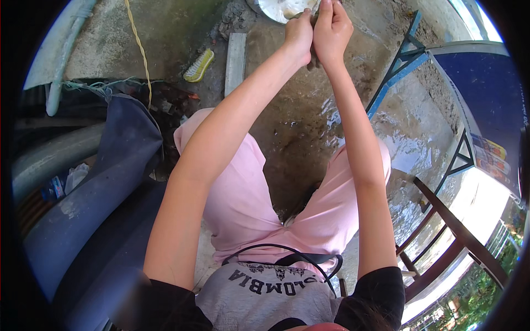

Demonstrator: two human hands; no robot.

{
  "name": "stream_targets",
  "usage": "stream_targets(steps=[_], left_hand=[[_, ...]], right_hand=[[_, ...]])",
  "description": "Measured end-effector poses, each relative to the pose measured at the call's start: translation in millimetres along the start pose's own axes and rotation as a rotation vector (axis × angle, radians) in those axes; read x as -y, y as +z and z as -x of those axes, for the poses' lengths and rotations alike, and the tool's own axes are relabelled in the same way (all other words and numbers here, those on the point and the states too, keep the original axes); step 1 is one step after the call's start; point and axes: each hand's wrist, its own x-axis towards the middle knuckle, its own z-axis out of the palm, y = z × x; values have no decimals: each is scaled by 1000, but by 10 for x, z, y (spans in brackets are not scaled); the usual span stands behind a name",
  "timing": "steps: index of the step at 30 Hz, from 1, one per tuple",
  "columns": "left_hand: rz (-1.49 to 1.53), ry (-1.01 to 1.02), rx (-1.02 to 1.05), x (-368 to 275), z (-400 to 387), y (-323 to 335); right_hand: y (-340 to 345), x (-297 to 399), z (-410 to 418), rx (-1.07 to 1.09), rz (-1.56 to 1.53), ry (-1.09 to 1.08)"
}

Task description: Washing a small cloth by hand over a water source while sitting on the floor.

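Observation:
Both arms reach forward to the top edge of the view. My left hand and my right hand are close together with fingers curled, near a shiny round metal basin that the picture's edge cuts off. Between them shows something dark and greyish-brown, perhaps a wet cloth; its kind is unclear, and the fingers partly hide it. Some of it hangs below the hands over the wet concrete floor.
A yellow-green scrub brush and a flat grey bar lie at the left. Blue metal brackets, a dark blue panel and a dark wooden chair stand right. Dark blue sheeting drapes at far left.

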Motion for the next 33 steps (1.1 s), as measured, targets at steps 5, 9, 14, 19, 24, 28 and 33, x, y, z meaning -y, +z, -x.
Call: stream_targets(steps=[5, 9, 14, 19, 24, 28, 33], left_hand=[[-367, -8, 29, 24, 72, 150], [271, 21, 161, -267, -715, -491], [-100, 57, 339, -613, -499, -569], [-969, 581, 559, -534, -421, -750], [-780, 379, 449, -567, -319, -750], [-765, 151, 517, -668, -307, -694], [-660, 14, 552, -742, -122, -645]], right_hand=[[-245, -760, -41, -151, 117, 288], [90, -232, 168, 171, -157, 269], [-562, -356, -81, 491, -651, 714], [-731, -506, -65, 411, -561, 766], [-736, -451, -71, 873, -13, 739], [-689, -478, 21, 738, -377, 757], [-593, -400, 125, 604, -352, 657]])
